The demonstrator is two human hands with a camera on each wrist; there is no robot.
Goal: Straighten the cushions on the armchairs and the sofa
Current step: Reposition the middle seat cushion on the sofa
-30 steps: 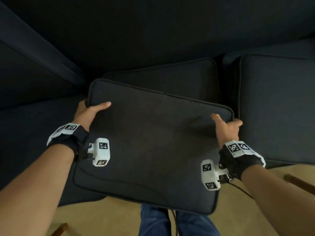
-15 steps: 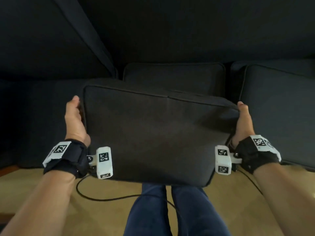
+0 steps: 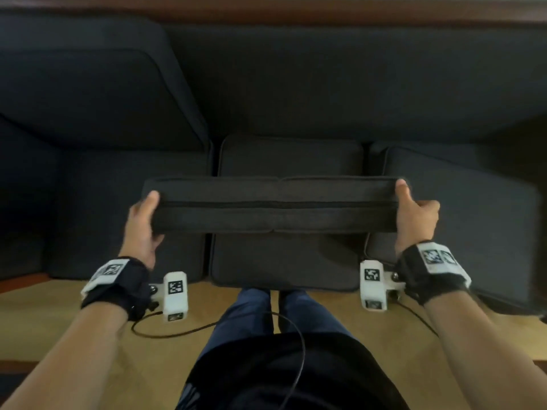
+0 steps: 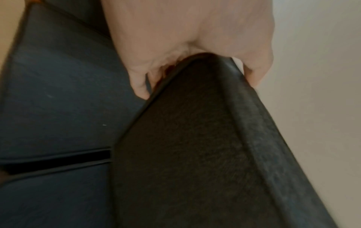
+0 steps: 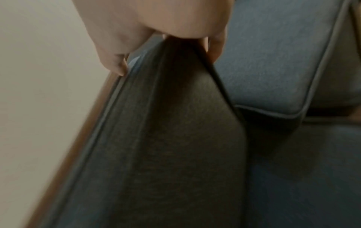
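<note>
Gripped edge-on at both ends by left hand (image 3: 141, 229) and right hand (image 3: 414, 220): dark cushion (image 3: 275, 205), above the sofa (image 3: 296, 84) seat. No legible writing; thumb-and-finger clamp only in wrist views.

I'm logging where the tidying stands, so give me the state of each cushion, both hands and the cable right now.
Held cushion: lifted off the sofa, edge-on to the head camera, zip edge facing up.
Left hand: grips the cushion's left end.
Right hand: grips its right end.
Middle seat cushion: lying flat on the sofa.
Right seat cushion: lying on the sofa, skewed.
Cable: hanging slack.
</note>
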